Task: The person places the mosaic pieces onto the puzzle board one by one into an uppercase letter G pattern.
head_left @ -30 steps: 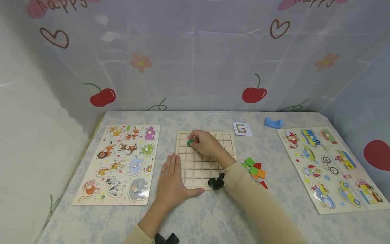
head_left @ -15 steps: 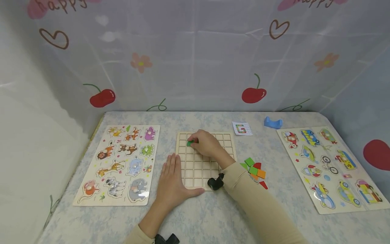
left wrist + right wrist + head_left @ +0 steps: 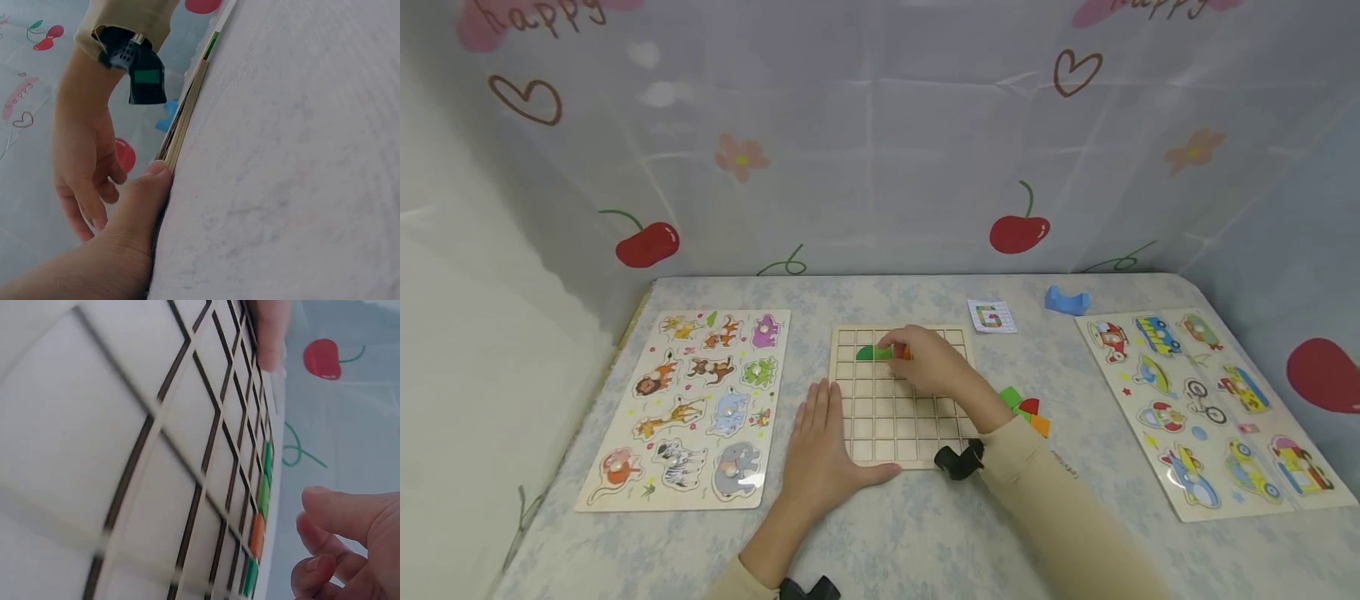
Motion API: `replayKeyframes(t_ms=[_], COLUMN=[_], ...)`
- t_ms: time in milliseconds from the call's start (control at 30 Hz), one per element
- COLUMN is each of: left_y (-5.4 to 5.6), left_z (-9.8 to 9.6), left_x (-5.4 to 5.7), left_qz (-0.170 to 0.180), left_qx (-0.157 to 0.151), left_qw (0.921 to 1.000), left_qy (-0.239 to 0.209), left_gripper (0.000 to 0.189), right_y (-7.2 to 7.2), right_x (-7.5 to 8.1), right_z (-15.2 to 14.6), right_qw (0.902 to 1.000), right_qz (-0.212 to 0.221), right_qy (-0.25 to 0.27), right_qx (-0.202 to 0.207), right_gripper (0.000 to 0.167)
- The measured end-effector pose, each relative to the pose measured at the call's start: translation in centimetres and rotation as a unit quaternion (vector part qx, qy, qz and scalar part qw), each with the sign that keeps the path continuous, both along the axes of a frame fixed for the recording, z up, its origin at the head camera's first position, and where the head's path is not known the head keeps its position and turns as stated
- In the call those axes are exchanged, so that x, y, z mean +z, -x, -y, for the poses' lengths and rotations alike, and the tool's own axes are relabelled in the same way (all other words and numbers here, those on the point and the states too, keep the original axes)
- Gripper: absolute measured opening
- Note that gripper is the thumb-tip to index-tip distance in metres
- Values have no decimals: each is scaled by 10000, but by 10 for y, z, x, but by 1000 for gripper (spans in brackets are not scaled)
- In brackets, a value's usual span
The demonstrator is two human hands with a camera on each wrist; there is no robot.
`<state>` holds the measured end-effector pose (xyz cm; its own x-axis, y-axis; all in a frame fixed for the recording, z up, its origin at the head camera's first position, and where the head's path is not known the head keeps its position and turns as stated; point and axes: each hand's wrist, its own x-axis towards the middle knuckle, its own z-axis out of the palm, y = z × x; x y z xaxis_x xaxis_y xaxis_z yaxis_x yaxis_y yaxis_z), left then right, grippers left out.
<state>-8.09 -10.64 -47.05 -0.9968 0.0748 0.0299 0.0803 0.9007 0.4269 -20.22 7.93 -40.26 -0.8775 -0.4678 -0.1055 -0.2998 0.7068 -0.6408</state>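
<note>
A wooden grid board (image 3: 872, 429) lies mid-table. My left hand (image 3: 820, 454) rests flat with straight fingers along its left edge, the thumb (image 3: 134, 206) touching its near edge. In one row near the board's far side sit a dark green rounded tile (image 3: 865, 353), a light green square tile (image 3: 883, 353), an orange tile (image 3: 257, 536) and another green tile (image 3: 250, 578). Over that row is my right hand (image 3: 928, 362), partly covering it in the head view. In the right wrist view its loosely curled fingers stand off the board, holding nothing visible.
Right of the board lie loose tiles, among them a green square (image 3: 1010, 397) and an orange one (image 3: 1040, 425), partly behind my sleeve. Behind are a pattern card (image 3: 991, 317) and a blue block (image 3: 1067, 301). An animal puzzle (image 3: 718, 425) lies left, a vehicle puzzle (image 3: 1165, 450) right.
My right hand has let go of the dark green tile and moved right, uncovering the light green and orange tiles beside it. My left hand has stayed put. The head view shifted slightly.
</note>
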Motion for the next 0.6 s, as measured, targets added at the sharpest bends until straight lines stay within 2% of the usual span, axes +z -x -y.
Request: replayKeyframes(t_ms=[133,300,467,600], left_y=[0,1,1,1], left_z=[0,-1,0,1], left_x=[1,0,-1,-2], left_qz=[65,93,103,65], left_qx=[0,49,26,-3], left_qw=[10000,9999,9999,10000], left_qy=[-16,-35,-46,-55], left_gripper=[148,149,150,150], right_y=[-7,-14,-22,-30], right_x=[2,-6,-12,-14], right_z=[-31,-77,-117,-140], right_qw=[9998,9991,9988,9989], right_qz=[98,297,257,162], right_qy=[103,73,22,-218], right_qx=[-106,-276,-406,-385], right_gripper=[26,27,28,32])
